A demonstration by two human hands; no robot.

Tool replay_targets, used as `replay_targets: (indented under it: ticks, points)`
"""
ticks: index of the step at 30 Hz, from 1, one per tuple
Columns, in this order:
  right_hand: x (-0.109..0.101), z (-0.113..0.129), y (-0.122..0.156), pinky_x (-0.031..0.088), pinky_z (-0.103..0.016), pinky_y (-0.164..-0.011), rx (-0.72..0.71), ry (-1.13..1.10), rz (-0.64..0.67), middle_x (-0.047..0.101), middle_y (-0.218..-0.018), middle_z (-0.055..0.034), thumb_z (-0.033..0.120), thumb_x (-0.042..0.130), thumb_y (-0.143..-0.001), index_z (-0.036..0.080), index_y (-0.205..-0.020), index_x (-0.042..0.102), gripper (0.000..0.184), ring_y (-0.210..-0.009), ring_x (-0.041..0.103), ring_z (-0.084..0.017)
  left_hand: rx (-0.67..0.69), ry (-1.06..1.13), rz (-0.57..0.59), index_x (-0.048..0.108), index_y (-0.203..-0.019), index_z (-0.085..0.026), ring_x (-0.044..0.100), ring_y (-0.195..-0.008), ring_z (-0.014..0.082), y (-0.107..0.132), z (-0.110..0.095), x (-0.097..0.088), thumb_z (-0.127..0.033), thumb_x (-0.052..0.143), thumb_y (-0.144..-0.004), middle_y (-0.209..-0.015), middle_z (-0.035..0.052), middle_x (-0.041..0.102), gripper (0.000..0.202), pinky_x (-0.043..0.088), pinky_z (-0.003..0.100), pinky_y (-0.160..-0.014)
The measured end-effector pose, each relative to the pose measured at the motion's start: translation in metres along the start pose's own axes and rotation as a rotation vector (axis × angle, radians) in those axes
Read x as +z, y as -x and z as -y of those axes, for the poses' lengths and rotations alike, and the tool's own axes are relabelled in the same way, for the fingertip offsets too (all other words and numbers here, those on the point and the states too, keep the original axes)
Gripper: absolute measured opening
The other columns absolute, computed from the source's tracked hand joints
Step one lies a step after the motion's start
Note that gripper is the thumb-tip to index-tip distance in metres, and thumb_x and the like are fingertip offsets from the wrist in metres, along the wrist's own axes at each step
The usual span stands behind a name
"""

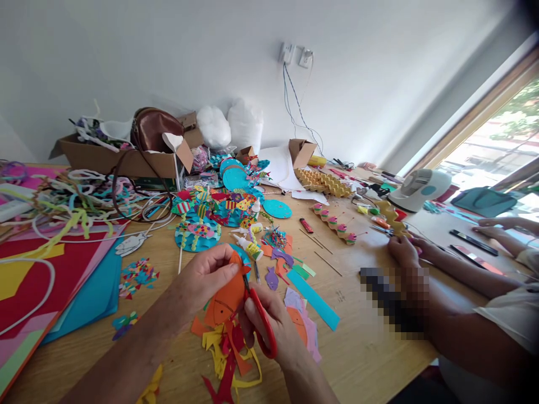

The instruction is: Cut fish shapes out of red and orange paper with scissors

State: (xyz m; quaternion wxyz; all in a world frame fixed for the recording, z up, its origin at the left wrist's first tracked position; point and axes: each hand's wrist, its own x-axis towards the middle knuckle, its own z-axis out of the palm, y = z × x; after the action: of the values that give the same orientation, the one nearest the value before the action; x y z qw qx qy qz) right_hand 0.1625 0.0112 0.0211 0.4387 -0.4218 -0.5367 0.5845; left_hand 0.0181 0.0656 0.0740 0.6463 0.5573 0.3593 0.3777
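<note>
Between the thumb and fingers of my left hand (213, 274) is a piece of orange paper (225, 297) with a fish drawn on it in dark lines. My right hand (269, 314) grips red-handled scissors (266, 328), their blades at the upper right edge of the orange paper. Below both hands lie yellow, red and orange paper scraps (227, 353). Another orange fish drawing (297, 322) shows beside my right wrist, on light purple paper. A purple paper fish (272, 278) and a blue paper strip (314, 300) lie to the right.
Glue bottles (249, 246) and decorated blue discs (197, 235) stand beyond my hands. Coloured paper sheets (84, 303) and tiny cut pieces (138, 277) lie left. At right, a co-worker's hands (402, 252) hold a yellow wavy cardboard piece (391, 219). A cardboard box (122, 165) stands at the back left.
</note>
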Motion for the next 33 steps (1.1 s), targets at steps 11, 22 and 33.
replay_targets:
  ticks: [11, 22, 33]
  points:
    - [0.0022, -0.0035, 0.0001, 0.025, -0.017, -0.033, 0.015, -0.037, -0.026, 0.043, -0.045, 0.0075, 0.071, 0.049, -0.076, 0.020, -0.065, 0.043, 0.052, -0.034, 0.038, -0.006, 0.005, 0.039, 0.033, 0.053, -0.069, -0.020, 0.042, -0.056, 0.0110, -0.0002, 0.0058, -0.0016, -0.033, 0.059, -0.075, -0.062, -0.0048, 0.047, 0.016, 0.036, 0.022, -0.054]
    - [0.0048, 0.0024, 0.0005, 0.024, -0.017, -0.032, 0.008, -0.004, -0.060, 0.041, -0.041, 0.0073, 0.073, 0.049, -0.073, 0.021, -0.060, 0.041, 0.055, -0.032, 0.036, -0.006, 0.003, 0.066, 0.083, 0.055, -0.072, -0.020, 0.042, -0.060, 0.0111, 0.0005, 0.0086, -0.0045, -0.033, 0.058, -0.079, -0.064, -0.0049, 0.049, 0.015, 0.037, 0.021, -0.057]
    - [0.0033, -0.0004, 0.0021, 0.024, -0.017, -0.034, -0.024, -0.001, -0.057, 0.042, -0.040, 0.0070, 0.062, 0.049, -0.081, 0.020, -0.059, 0.041, 0.049, -0.033, 0.034, -0.005, -0.012, -0.022, 0.043, 0.052, -0.068, -0.020, 0.040, -0.056, 0.0112, -0.0006, 0.0073, -0.0041, -0.039, 0.055, -0.080, -0.061, -0.0052, 0.044, 0.023, 0.034, 0.023, -0.054]
